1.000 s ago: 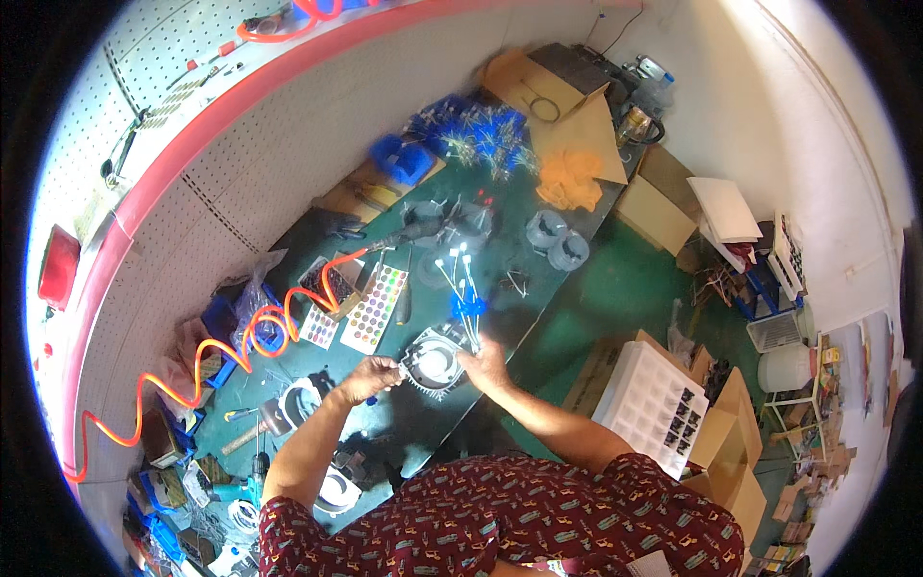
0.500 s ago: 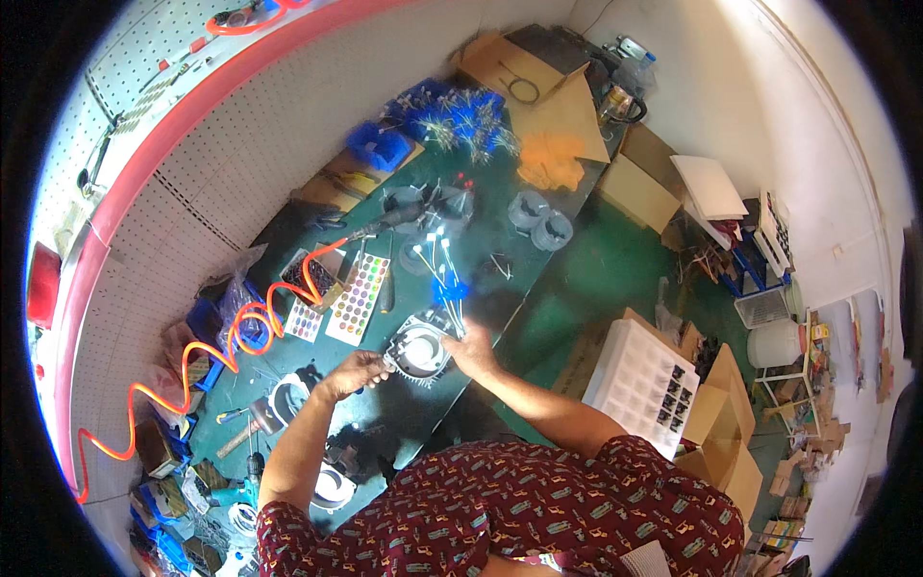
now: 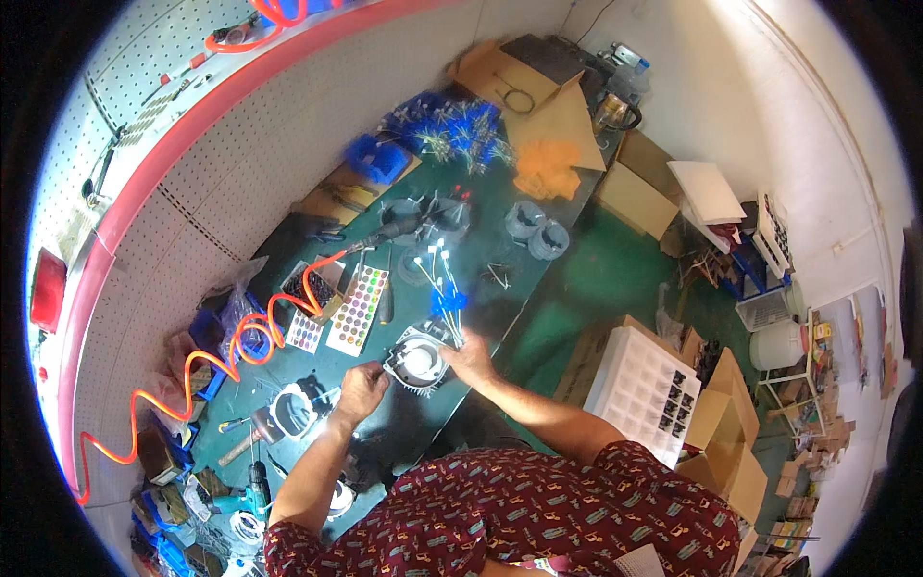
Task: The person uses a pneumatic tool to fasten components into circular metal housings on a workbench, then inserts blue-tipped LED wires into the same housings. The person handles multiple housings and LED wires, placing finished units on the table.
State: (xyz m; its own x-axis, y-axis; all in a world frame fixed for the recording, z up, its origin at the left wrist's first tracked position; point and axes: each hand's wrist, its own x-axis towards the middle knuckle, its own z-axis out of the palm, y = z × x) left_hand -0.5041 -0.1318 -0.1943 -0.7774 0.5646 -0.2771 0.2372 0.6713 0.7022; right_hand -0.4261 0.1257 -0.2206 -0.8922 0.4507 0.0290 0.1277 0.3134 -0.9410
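Note:
On the dark green bench lies a grey metal housing [image 3: 417, 377] with finned edges and a round white part [image 3: 418, 360] in its middle. My right hand [image 3: 468, 361] is at its right edge, closed around the lower ends of a bundle of white cables [image 3: 446, 272] with a blue part [image 3: 448, 304] midway; the fingertips are partly hidden. The cables point away from me and end in small white connectors. Left of the housing, my left hand [image 3: 362, 391] is curled closed, close to its near-left edge. Whatever the fingers hold, if anything, is hidden.
Beyond the housing lie sheets of coloured round stickers [image 3: 358, 311], an orange coiled hose [image 3: 252, 322] and an air gun [image 3: 396, 227]. A ring-shaped housing [image 3: 292, 412] and a hammer [image 3: 246, 437] lie left. Grey cups [image 3: 547, 240] stand farther off; a white tray [image 3: 639, 389] is right.
My left hand has moved slightly toward me from the housing's left edge, its fingers now more tightly curled. My right hand stays on the cables.

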